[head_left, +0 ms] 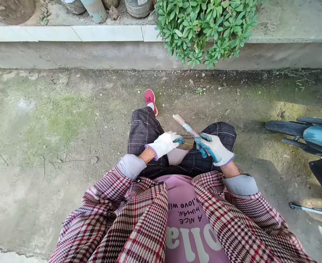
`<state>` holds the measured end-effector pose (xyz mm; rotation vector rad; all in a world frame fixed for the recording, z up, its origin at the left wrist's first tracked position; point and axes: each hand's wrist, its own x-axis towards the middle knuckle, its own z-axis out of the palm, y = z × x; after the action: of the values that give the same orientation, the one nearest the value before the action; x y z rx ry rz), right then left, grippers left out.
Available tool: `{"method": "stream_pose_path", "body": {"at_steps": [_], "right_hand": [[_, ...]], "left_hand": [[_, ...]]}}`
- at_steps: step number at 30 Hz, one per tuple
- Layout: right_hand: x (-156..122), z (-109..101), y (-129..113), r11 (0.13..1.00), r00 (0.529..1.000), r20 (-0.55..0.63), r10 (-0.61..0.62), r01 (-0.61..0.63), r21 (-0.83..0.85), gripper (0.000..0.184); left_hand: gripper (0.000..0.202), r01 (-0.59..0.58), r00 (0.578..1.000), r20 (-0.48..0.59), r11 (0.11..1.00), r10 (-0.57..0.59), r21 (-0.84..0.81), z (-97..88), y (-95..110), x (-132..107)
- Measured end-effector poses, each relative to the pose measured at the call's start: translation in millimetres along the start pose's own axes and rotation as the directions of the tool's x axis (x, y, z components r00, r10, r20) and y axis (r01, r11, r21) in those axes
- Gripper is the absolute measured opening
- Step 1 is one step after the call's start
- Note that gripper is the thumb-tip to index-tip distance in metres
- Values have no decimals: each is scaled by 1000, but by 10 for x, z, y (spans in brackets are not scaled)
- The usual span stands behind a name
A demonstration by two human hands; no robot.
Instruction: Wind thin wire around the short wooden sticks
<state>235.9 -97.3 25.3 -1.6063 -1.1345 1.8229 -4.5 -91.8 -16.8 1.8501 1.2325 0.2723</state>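
Mossy ground is spreading all around. A checked jacket is partly covering the lettering on a shirt. Above the lap, the right hand is gripping a stick bound with silvery wire; fingers are partly hiding its near end. The left hand is hovering half-curled beside it; whether it is gripping anything cannot be told. On the far ledge, pots are being cut off.

The stick is pale brown, the gloves white and teal, the jacket red-checked.
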Motion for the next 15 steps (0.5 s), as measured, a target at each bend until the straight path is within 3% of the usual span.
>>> {"method": "stream_pose_path", "body": {"at_steps": [3,5,10,15], "right_hand": [[57,9,46,1000,995,-102,19,-19,3,46],[53,15,49,999,996,-79,31,-27,43,48],[-96,22,0,967,991,133,-21,-13,255,47],[-245,-44,-24,949,927,335,-171,63,309,37]], "left_hand": [[31,3,998,54,989,-11,149,18,85,7],[31,34,998,51,986,-42,162,-2,111,14],[27,87,996,-42,987,-82,133,-115,77,48],[27,32,993,-112,999,-28,33,-223,76,99]]}}
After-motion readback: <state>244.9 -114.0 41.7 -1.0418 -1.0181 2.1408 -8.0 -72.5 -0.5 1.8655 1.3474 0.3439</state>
